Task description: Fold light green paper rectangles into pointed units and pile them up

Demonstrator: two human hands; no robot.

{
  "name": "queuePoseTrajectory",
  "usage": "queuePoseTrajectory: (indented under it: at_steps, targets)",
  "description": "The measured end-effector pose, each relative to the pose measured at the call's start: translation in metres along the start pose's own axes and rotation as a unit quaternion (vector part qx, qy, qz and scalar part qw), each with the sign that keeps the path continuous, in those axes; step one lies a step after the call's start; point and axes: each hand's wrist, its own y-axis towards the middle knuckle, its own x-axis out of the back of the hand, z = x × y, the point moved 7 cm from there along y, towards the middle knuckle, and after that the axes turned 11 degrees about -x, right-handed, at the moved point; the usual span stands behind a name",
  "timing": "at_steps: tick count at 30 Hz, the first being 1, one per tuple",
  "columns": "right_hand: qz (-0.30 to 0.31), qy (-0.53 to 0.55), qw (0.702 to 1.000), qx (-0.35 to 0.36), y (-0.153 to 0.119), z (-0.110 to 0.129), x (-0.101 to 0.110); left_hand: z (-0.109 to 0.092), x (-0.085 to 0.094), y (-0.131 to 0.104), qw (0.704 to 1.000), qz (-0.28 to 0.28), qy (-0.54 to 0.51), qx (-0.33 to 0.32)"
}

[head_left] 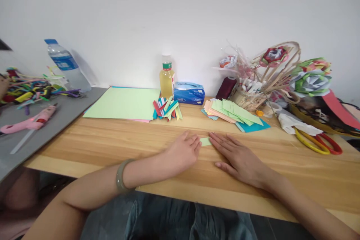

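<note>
A small light green paper piece (206, 141) lies on the wooden table (112, 138) between my hands. My left hand (184, 152), its fingers bent and close together, rests at the paper's left end; whether it pinches the paper cannot be made out. My right hand (237, 157) lies palm down with fingers stretched out, fingertips on the paper's right end and thumb apart. Beyond them sit a pile of folded coloured strips (168, 108) and a fanned stack of green and orange paper slips (234, 110).
Behind are large green sheets (123, 103), a yellow drink bottle (167, 78) and a blue tissue pack (189, 93). Scissors (320, 142) and paper flowers (311, 80) are right. A pink glue gun (33, 120) and water bottle (67, 65) stand left, near part of another person.
</note>
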Motion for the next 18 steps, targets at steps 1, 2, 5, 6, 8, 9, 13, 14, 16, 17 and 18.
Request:
queuePoseTrajectory:
  at_steps: [1, 2, 5, 6, 8, 9, 13, 14, 16, 17, 18]
  targets:
    - [-0.001, -0.003, 1.000, -0.004, -0.001, -0.002, 0.000, 0.000, 0.000, -0.001, 1.000, 0.008, -0.001, 0.003]
    - [-0.001, -0.005, 1.000, -0.007, -0.002, -0.003, 0.000, 0.000, 0.001, -0.002, 1.000, 0.015, -0.002, 0.007]
    - [-0.004, -0.006, 1.000, -0.017, -0.003, -0.005, 0.000, 0.000, 0.004, -0.005, 1.000, 0.028, 0.000, 0.012]
    - [-0.003, -0.006, 1.000, -0.019, -0.003, -0.005, -0.001, 0.000, 0.005, -0.006, 1.000, 0.029, 0.001, 0.011]
    - [0.000, -0.010, 1.000, -0.022, -0.003, -0.005, -0.002, 0.000, 0.008, -0.007, 1.000, 0.030, 0.003, 0.002]
    - [0.002, -0.013, 1.000, -0.024, -0.004, -0.007, -0.002, 0.000, 0.010, -0.007, 1.000, 0.028, 0.005, -0.004]
    - [-0.025, -0.029, 0.998, -0.053, -0.010, -0.018, 0.000, 0.003, 0.011, -0.004, 1.000, 0.005, 0.017, -0.023]
    - [-0.040, -0.032, 0.997, -0.061, -0.012, -0.021, 0.002, 0.004, 0.010, -0.003, 1.000, -0.001, 0.017, -0.024]
    - [-0.081, -0.030, 0.994, -0.073, -0.013, -0.024, 0.009, 0.007, 0.009, -0.001, 1.000, -0.016, 0.008, -0.025]
    - [-0.104, -0.028, 0.992, -0.073, -0.012, -0.023, 0.013, 0.008, 0.009, -0.001, 0.999, -0.027, 0.002, -0.026]
    - [-0.124, -0.025, 0.990, -0.068, -0.010, -0.021, 0.017, 0.009, 0.009, -0.001, 0.999, -0.039, -0.004, -0.026]
